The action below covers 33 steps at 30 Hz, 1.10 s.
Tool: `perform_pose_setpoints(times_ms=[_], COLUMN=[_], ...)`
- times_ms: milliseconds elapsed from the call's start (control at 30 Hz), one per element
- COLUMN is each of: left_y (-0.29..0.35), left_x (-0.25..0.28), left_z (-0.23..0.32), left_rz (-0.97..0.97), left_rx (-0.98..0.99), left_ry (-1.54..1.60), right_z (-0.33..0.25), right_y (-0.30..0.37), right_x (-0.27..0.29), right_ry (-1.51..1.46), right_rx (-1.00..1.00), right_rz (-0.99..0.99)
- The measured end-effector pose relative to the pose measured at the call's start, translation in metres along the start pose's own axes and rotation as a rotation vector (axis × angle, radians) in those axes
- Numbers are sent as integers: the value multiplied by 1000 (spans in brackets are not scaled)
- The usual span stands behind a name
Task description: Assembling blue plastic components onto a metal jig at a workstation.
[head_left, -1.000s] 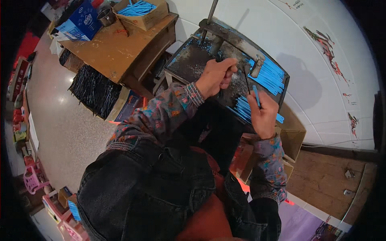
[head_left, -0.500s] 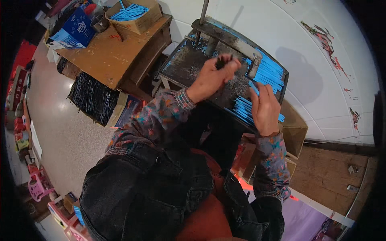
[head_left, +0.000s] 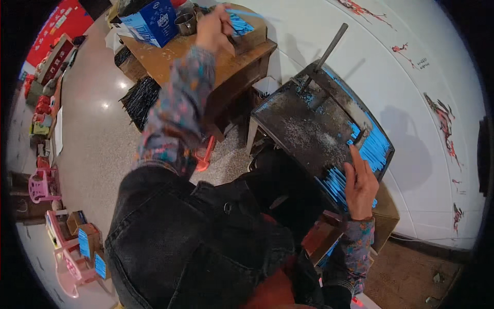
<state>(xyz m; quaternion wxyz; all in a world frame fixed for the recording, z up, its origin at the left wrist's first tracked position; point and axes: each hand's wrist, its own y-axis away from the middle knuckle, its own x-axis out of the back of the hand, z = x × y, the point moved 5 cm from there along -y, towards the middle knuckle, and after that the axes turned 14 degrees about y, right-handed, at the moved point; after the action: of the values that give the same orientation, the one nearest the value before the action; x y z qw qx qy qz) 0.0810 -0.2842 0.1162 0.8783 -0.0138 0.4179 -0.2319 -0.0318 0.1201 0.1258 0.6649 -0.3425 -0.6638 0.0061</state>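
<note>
My left hand (head_left: pixel 212 31) is stretched out over the wooden table, at a cardboard box of thin blue strips (head_left: pixel 239 24). Somewhat blurred, its fingers are closed on one blue strip (head_left: pixel 245 12) that sticks out to the right above the box. My right hand (head_left: pixel 361 189) is over the right side of a dark metal worktable (head_left: pixel 293 135), index finger stretched out and thumb apart, with nothing seen in it. Beside that hand lie a near bundle of blue strips (head_left: pixel 335 186) and a far stack of blue strips (head_left: pixel 375 150).
An upright metal rod (head_left: pixel 332 46) and a lever bar rise from the worktable's back. A blue carton (head_left: pixel 157 21) and a metal cup (head_left: pixel 186 23) stand on the wooden table (head_left: pixel 154 57). Black strips (head_left: pixel 141 103) are heaped below it. Pink chairs (head_left: pixel 42 184) are at far left.
My left hand has swung from the worktable up and left to the box, now with a blue strip. My right hand has let go of a strip. The view has shifted left.
</note>
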Motion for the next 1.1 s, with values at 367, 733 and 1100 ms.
perform_pose_setpoints(times_ms=[367,733,1100], left_y=[76,198,190], left_x=[-88,-124,-128], left_z=[-74,-183,-193], left_rz=[-468,-922,-827], left_rx=[232,436,406], left_ry=[-495,-156,-245], right_z=[118,103,83], right_y=[10,7,-16], right_x=[-60,-60,-50], right_ry=[42,259,-765], right_rx=[82,122,-544], right_rz=[-98,-75,-133])
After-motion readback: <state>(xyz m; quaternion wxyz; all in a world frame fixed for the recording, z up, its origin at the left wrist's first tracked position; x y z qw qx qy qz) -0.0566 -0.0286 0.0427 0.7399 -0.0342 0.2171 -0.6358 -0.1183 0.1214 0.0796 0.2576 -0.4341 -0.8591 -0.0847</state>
